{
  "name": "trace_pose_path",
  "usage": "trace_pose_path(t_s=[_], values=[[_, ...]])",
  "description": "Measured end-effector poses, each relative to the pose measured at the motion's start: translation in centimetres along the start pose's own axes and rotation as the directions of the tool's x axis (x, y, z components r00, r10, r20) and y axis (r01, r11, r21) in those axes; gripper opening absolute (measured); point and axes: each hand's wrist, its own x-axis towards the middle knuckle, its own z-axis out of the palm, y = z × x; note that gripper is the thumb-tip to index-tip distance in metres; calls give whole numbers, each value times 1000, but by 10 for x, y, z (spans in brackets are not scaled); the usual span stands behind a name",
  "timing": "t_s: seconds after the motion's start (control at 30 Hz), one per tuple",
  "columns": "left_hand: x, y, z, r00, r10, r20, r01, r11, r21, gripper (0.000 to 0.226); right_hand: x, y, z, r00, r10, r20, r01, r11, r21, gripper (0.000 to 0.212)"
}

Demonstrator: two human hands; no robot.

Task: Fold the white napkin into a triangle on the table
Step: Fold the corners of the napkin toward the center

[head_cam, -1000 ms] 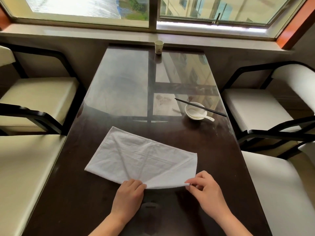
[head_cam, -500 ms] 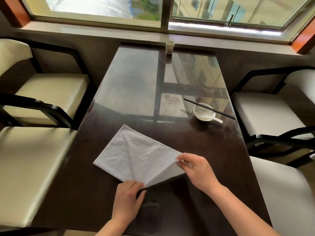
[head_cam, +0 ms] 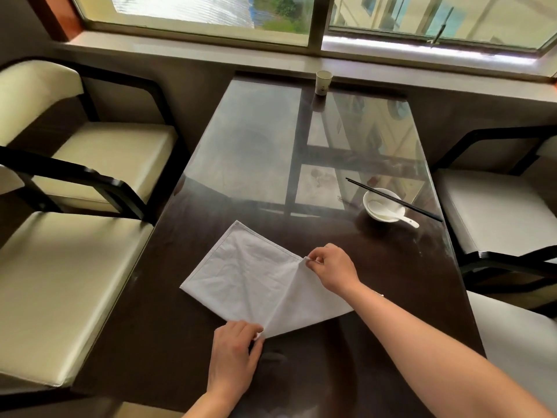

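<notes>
The napkin lies at lower centre on the surface. Your right hand, pinching one corner, has carried it up and inward; your left hand pins the near corner. The diagonal fold is half formed.

The napkin is plain white, no pattern. The table is dark brown and glossy. The bowl and spoon are white, the chopsticks black. The cup is cream with a faint print. The chairs have cream seats and black frames.
</notes>
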Motion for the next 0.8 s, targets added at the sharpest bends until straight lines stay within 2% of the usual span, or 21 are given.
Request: trace_pose_path(t_s=[0.27,0.37,0.5,0.67,0.73,0.8], values=[[-2,-4,5,999,48,-8,-48,999,-1,18,11,3,20,996,89,-9,-89,996,-11,12],[-4,-7,7,995,96,-40,-96,995,11,5,13,2,24,996,81,-28,-82,996,-23,13],[-6,-11,9,987,156,-25,-155,986,57,22,16,3,25,997,62,-38,-65,996,-67,28],[-10,-16,11,984,178,23,-179,978,108,23,8,7,24,999,36,-29,-38,998,-46,45],[-10,-17,12,984,177,29,-179,977,118,24,-5,11,22,998,11,-64,-12,1000,-17,46],[-10,-17,12,983,181,30,-183,976,120,25,-24,18,20,987,-20,-159,26,999,33,41]])
